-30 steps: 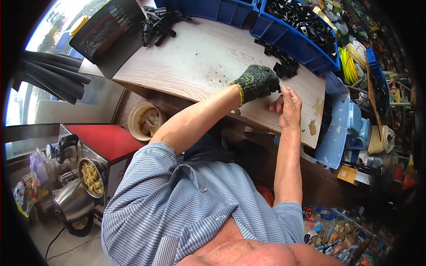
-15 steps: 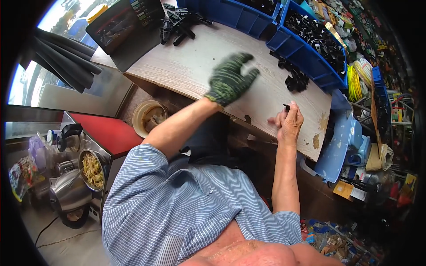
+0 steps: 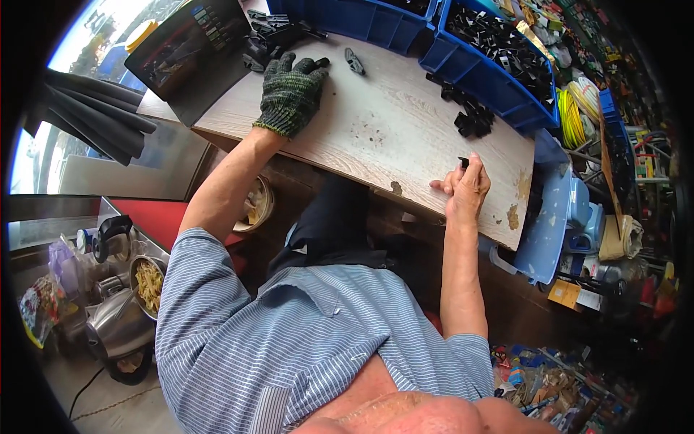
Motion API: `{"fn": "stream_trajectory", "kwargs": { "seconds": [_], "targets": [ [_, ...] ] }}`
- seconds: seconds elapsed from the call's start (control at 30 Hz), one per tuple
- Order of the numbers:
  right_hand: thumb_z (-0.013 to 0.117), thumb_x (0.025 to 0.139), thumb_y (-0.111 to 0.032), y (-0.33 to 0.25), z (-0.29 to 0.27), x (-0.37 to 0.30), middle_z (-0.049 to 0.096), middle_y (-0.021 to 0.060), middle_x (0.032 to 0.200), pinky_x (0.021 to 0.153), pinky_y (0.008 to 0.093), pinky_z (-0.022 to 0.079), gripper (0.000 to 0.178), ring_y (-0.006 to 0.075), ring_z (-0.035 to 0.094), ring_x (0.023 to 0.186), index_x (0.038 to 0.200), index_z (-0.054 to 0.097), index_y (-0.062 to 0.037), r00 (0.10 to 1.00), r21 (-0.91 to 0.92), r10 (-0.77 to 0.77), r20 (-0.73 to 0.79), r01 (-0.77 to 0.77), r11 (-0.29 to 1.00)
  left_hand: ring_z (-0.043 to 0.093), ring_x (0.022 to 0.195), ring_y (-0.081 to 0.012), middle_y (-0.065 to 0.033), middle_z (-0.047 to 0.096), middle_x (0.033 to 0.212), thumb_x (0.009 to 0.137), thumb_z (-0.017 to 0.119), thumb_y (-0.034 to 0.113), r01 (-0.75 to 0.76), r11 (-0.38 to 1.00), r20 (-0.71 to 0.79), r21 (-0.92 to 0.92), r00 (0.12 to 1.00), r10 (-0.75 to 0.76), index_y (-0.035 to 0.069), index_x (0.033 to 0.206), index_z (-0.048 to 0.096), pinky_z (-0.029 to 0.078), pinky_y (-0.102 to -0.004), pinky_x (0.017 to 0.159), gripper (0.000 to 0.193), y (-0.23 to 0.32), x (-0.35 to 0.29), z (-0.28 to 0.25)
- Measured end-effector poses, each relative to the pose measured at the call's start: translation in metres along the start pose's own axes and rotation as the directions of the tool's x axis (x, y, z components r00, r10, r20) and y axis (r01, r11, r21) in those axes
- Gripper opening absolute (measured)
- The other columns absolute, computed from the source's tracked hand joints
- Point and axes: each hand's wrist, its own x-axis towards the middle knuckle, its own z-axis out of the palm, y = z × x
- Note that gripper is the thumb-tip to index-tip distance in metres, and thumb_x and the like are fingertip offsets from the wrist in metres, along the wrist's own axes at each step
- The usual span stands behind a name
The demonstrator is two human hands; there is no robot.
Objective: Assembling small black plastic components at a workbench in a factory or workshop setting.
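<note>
My left hand (image 3: 291, 90), in a dark green knitted glove, lies over the near edge of a pile of black spring clamps (image 3: 278, 32) at the table's far left. Its fingers are a little apart, and I make out nothing held in them. To the right of the glove a single dark grey clamp (image 3: 354, 61) lies by itself. My bare right hand (image 3: 467, 189) is at the table's near right edge. Thumb and forefinger pinch a small black plastic piece (image 3: 463, 162). Beyond it several loose black pieces (image 3: 473, 119) lie in a cluster.
Blue bins (image 3: 499, 65) of black parts line the table's (image 3: 390, 108) far side. A dark screen-like panel (image 3: 184, 61) stands at the left. Below the table edge are a bucket (image 3: 262, 206) and, at the right, a blue plastic container (image 3: 546, 224). A kettle (image 3: 119, 325) stands at lower left.
My left hand has moved left and away, from mid-table to the clamp pile. A lone clamp now lies on the table where none showed. My right hand keeps its pinch.
</note>
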Motion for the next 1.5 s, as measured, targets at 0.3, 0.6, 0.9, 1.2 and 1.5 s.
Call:
{"fn": "stream_trajectory", "kwargs": {
  "seconds": [0.3, 0.6, 0.9, 1.2, 1.5],
  "targets": [
    [0.049, 0.1, -0.034, 0.001, -0.003, 0.001, 0.03, -0.003, 0.047, 0.044, 0.0372, 0.058, 0.039, 0.009, 0.035, 0.04, 0.068, 0.041, -0.0119, 1.0, 0.028, 0.004, 0.021, -0.004, 1.0, 0.065, 0.095, -0.0329, -0.0088, 0.071, 0.094, 0.094, 0.058, 0.023, 0.143, 0.968, 0.218, -0.206, 0.971, -0.098, 0.016, 0.113, 0.067, 0.05, -0.0462, 0.085, 0.023, 0.003, 0.003, 0.005],
    [0.05, 0.099, -0.039, 0.002, 0.001, 0.001, 0.024, -0.0037, 0.046, 0.044, 0.0391, 0.057, 0.047, 0.0104, 0.034, 0.039, 0.062, 0.037, -0.0129, 1.0, 0.005, -0.019, -0.016, 0.019, 1.0, 0.066, 0.074, -0.0382, -0.0158, 0.068, 0.077, 0.089, 0.062, 0.027, 0.074, 0.907, 0.281, -0.415, 0.958, 0.05, 0.01, 0.1, 0.063, 0.051, -0.0517, 0.065, 0.021, 0.04, 0.015, -0.017],
    [0.05, 0.097, -0.034, 0.0, 0.001, 0.0, 0.025, -0.0027, 0.049, 0.044, 0.0401, 0.057, 0.039, 0.0119, 0.033, 0.039, 0.067, 0.041, -0.0108, 0.999, 0.035, 0.01, -0.048, -0.009, 0.999, 0.067, 0.078, -0.0384, -0.0169, 0.068, 0.08, 0.088, 0.065, 0.019, 0.022, 0.744, 0.377, -0.668, 0.872, 0.312, 0.008, 0.092, 0.063, 0.053, -0.0474, 0.068, 0.012, 0.057, 0.023, -0.023],
    [0.047, 0.097, -0.038, -0.001, 0.004, -0.001, 0.024, -0.0023, 0.048, 0.044, 0.0423, 0.056, 0.042, 0.0135, 0.032, 0.039, 0.065, 0.04, -0.0108, 0.992, 0.064, 0.01, -0.127, -0.002, 0.998, 0.063, 0.087, -0.0242, -0.0091, 0.062, 0.096, 0.094, 0.065, 0.01, 0.426, 0.129, 0.436, -0.896, 0.897, 0.071, 0.003, 0.11, 0.063, 0.05, -0.0339, 0.082, 0.017, 0.134, -0.009, -0.04],
    [0.047, 0.096, -0.036, 0.007, 0.002, 0.003, 0.05, 0.0051, 0.069, 0.04, 0.0349, 0.049, 0.037, 0.0171, 0.044, 0.04, 0.081, 0.055, -0.0032, 0.973, 0.043, -0.045, -0.227, 0.056, 0.997, 0.066, 0.083, -0.0235, -0.0134, 0.064, 0.096, 0.1, 0.056, 0.018, 0.445, 0.035, 0.443, -0.895, 0.874, 0.198, 0.002, 0.113, 0.059, 0.051, -0.0362, 0.076, 0.02, 0.197, -0.002, -0.04]
  ]
}}
